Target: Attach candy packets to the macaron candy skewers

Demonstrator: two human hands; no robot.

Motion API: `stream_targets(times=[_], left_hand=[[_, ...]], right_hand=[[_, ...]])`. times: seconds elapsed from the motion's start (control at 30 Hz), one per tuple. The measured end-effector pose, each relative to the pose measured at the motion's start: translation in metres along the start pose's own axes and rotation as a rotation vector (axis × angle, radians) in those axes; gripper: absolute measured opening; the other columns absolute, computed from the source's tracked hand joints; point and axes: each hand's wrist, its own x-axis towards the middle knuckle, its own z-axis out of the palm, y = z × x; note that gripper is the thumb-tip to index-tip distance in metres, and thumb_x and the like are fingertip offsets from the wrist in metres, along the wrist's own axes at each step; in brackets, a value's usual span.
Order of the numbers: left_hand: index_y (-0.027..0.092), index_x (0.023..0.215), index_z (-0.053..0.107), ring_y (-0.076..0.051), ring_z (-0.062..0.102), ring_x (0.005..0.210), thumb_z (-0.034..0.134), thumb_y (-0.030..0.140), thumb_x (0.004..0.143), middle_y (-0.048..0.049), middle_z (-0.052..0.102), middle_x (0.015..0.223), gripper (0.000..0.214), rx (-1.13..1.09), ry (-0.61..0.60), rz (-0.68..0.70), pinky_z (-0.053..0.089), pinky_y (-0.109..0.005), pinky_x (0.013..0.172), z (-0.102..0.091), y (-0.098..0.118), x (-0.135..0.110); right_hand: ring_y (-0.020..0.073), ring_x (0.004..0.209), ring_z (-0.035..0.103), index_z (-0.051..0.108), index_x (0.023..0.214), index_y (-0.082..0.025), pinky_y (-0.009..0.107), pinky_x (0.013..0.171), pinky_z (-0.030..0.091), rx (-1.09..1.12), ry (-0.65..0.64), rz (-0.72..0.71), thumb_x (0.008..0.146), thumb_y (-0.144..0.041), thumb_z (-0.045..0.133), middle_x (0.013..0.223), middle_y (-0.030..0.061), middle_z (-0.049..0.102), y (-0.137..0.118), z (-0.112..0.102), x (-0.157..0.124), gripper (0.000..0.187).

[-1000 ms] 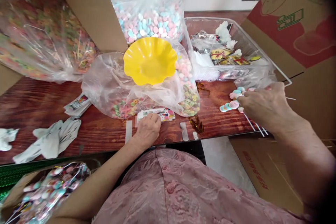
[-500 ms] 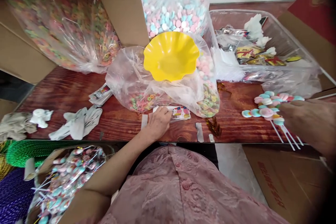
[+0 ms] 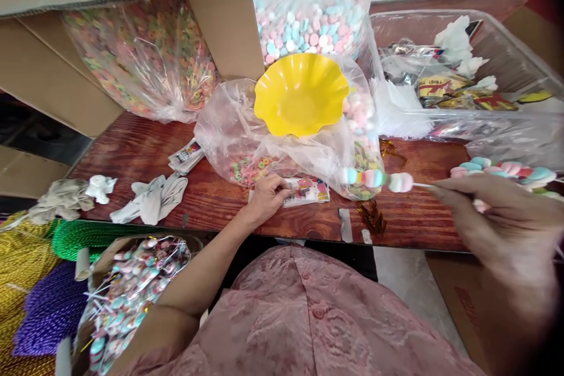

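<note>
My right hand, partly blurred, pinches the white stick of a candy skewer between thumb and fingers. The skewer lies level, its pink, white and blue candies pointing left over the table. My left hand rests at the table's front, fingertips closed on the edge of a printed plastic bag on a small flat stack. Behind my right hand lie more candy skewers, partly hidden by it. A yellow wavy-rimmed bowl sits on clear bags of candy beyond my left hand.
A clear plastic bin with wrappers stands at the back right. Cardboard boxes and a big bag of ring candies are at the left. Gloves lie on the table. Below sits a box of wrapped skewers.
My right hand has lifted one candy skewer from the pile and brought it left. The left hand stays at the printed bags, its fingertips now pinching an edge. The view has shifted slightly.
</note>
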Motion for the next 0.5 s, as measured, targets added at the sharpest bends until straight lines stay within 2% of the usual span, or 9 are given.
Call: stream_targets(times=[0.1,0.23,0.33,0.5], left_hand=[[0.017,0.065,0.060,-0.011,0.049,0.062,0.072,0.026,0.081,0.0028,0.058,0.063,0.022,-0.031,0.002,-0.028,0.039,-0.025,0.062,-0.001,0.000,0.000],[0.016,0.066,0.060,-0.010,0.048,0.062,0.073,0.026,0.080,0.0031,0.057,0.064,0.022,-0.047,0.016,-0.042,0.038,-0.025,0.062,0.000,-0.003,-0.002],[0.016,0.067,0.060,-0.010,0.048,0.062,0.073,0.026,0.081,0.0033,0.057,0.065,0.021,-0.065,0.018,-0.037,0.038,-0.025,0.062,0.001,-0.007,-0.003],[0.017,0.068,0.059,-0.011,0.048,0.062,0.072,0.029,0.082,0.0026,0.056,0.066,0.023,-0.042,0.017,0.020,0.037,-0.025,0.061,0.001,-0.011,-0.004]], right_hand=[[0.0157,0.067,0.065,0.069,0.084,-0.022,0.030,0.067,0.049,0.131,-0.035,-0.075,0.084,-0.021,0.071,0.075,0.0026,0.071,-0.016,0.031,0.005,0.002],[0.0144,0.066,0.065,0.067,0.081,-0.019,0.031,0.072,0.047,0.072,-0.045,-0.236,0.085,-0.016,0.069,0.071,0.0022,0.071,-0.021,0.059,0.009,0.005],[0.0136,0.064,0.064,0.067,0.078,-0.019,0.031,0.074,0.046,0.006,-0.050,-0.283,0.085,-0.015,0.068,0.069,0.0013,0.070,-0.019,0.064,0.009,0.008],[0.0119,0.061,0.063,0.066,0.079,-0.020,0.030,0.073,0.045,0.034,-0.128,-0.320,0.088,-0.018,0.066,0.071,0.0001,0.072,-0.018,0.056,0.008,0.009]])
